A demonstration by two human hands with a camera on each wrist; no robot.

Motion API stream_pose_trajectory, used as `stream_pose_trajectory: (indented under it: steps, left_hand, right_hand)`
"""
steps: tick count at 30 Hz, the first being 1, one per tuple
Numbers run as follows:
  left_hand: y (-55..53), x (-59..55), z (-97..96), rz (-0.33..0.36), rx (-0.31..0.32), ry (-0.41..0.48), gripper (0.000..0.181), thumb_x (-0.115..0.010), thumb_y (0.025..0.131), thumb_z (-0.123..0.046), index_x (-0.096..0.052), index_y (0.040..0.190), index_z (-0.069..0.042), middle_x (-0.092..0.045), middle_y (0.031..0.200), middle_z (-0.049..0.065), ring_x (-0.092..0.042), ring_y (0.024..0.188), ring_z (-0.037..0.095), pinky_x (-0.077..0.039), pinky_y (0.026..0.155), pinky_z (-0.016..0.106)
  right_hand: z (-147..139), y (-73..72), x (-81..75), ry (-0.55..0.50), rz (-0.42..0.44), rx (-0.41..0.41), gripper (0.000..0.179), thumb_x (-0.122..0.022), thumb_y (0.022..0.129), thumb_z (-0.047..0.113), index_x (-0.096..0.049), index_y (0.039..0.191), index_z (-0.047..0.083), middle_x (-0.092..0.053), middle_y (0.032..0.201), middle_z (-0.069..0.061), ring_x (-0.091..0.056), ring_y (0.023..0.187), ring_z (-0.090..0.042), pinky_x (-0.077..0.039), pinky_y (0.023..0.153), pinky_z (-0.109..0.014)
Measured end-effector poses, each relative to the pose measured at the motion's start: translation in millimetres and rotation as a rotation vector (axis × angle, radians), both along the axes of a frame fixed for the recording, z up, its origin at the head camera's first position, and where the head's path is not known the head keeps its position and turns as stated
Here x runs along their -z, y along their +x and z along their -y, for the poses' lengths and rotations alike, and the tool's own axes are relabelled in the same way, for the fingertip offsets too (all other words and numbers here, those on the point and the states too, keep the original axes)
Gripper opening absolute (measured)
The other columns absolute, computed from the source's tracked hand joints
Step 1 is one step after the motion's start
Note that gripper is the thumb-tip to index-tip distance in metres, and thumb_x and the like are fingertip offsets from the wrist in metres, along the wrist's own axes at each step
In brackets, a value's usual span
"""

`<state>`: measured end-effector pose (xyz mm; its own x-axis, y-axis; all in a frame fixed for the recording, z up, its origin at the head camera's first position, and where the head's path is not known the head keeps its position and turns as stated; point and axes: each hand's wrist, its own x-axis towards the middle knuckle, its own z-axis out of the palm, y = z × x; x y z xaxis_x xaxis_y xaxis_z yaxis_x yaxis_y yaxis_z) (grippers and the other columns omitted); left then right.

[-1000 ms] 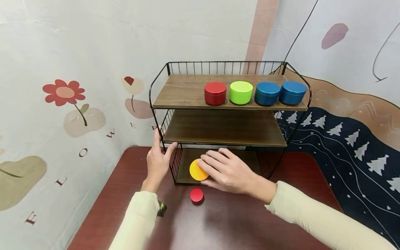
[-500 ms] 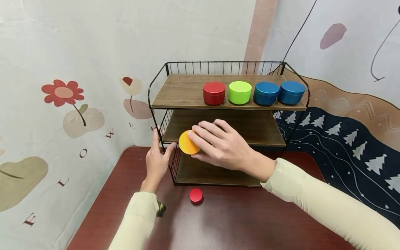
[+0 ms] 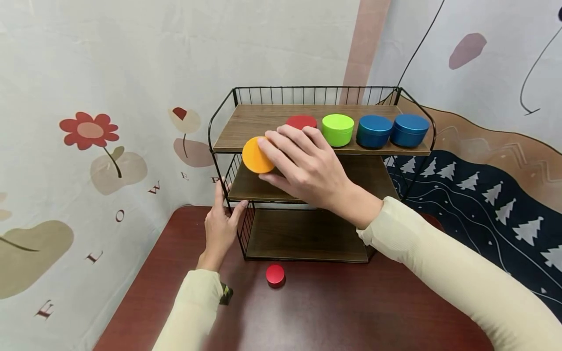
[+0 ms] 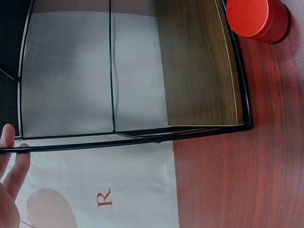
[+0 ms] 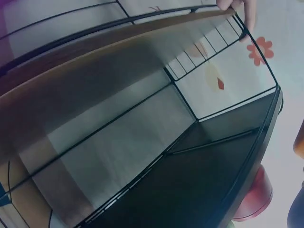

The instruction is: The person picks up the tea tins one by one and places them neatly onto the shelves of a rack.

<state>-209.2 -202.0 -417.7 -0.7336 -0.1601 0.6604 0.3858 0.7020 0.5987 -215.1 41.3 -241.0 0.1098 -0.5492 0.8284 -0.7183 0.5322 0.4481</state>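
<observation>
My right hand (image 3: 307, 163) grips a round orange tin (image 3: 257, 155), its lid facing the head camera, before the top board's left part. In the right wrist view only an edge of the orange tin (image 5: 299, 142) shows. With thumb and fingers either side of the left front post, my left hand (image 3: 221, 229) holds the black wire shelf rack (image 3: 307, 201); its fingertips (image 4: 21, 149) touch the bar in the left wrist view. On the top board stand a red tin (image 3: 301, 121), partly hidden by my right hand, a green tin (image 3: 337, 130) and two blue tins (image 3: 374, 131).
A smaller red tin (image 3: 275, 276) stands on the reddish-brown table (image 3: 333, 307) in front of the rack. A dark patterned object (image 3: 226, 294) lies beside my left sleeve. A printed cloth wall (image 3: 131, 58) rises behind the rack.
My right hand has lifted the orange tin from the bottom level, past the middle board, to the top board's front edge. My left hand has stayed on the post.
</observation>
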Motion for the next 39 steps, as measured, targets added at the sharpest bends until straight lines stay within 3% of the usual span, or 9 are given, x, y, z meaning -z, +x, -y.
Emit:
stream_pose_trajectory:
  steps: [8, 15, 27, 39]
  left_hand:
    - [0.7, 0.2, -0.2, -0.010, 0.007, 0.004, 0.088, -0.076, 0.090, -0.022, -0.023, 0.160, -0.014, -0.060, 0.138, 0.007, -0.047, 0.061, 0.025, -0.042, 0.064, 0.043]
    - [1.2, -0.5, 0.5, 0.007, 0.001, 0.017, 0.087, -0.075, 0.090, -0.024, -0.023, 0.160, -0.015, -0.061, 0.137, 0.007, -0.050, 0.062, 0.026, -0.043, 0.066, 0.044]
    - [2.1, -0.9, 1.1, 0.019, -0.006, 0.028, 0.087, -0.076, 0.090, -0.025, -0.024, 0.160, -0.017, -0.061, 0.137, 0.006, -0.050, 0.066, 0.027, -0.043, 0.071, 0.047]
    - [1.7, -1.0, -1.4, 0.050, -0.007, 0.038, 0.085, -0.073, 0.092, -0.028, -0.024, 0.160, -0.019, -0.060, 0.138, 0.008, -0.053, 0.070, 0.034, -0.044, 0.075, 0.051]
  right_hand:
    - [8.9, -10.7, -13.2, -0.061, 0.059, 0.060, 0.045, -0.065, 0.097, 0.039, -0.066, 0.122, 0.002, -0.068, 0.117, -0.014, -0.056, 0.112, -0.032, -0.041, 0.089, -0.047]
    - [16.7, -17.6, -22.1, -0.062, 0.127, 0.185, 0.046, -0.062, 0.098, 0.041, -0.066, 0.119, 0.001, -0.068, 0.112, -0.013, -0.055, 0.112, -0.030, -0.039, 0.091, -0.046]
    - [19.5, -25.3, -20.7, 0.014, 0.230, 0.320, 0.046, -0.059, 0.099, 0.044, -0.064, 0.118, 0.003, -0.067, 0.109, -0.013, -0.051, 0.114, -0.031, -0.037, 0.092, -0.046]
    - [18.0, -30.1, -20.3, 0.036, 0.296, 0.358, 0.044, -0.050, 0.102, 0.045, -0.065, 0.110, 0.003, -0.068, 0.098, -0.011, -0.050, 0.113, -0.031, -0.036, 0.092, -0.047]
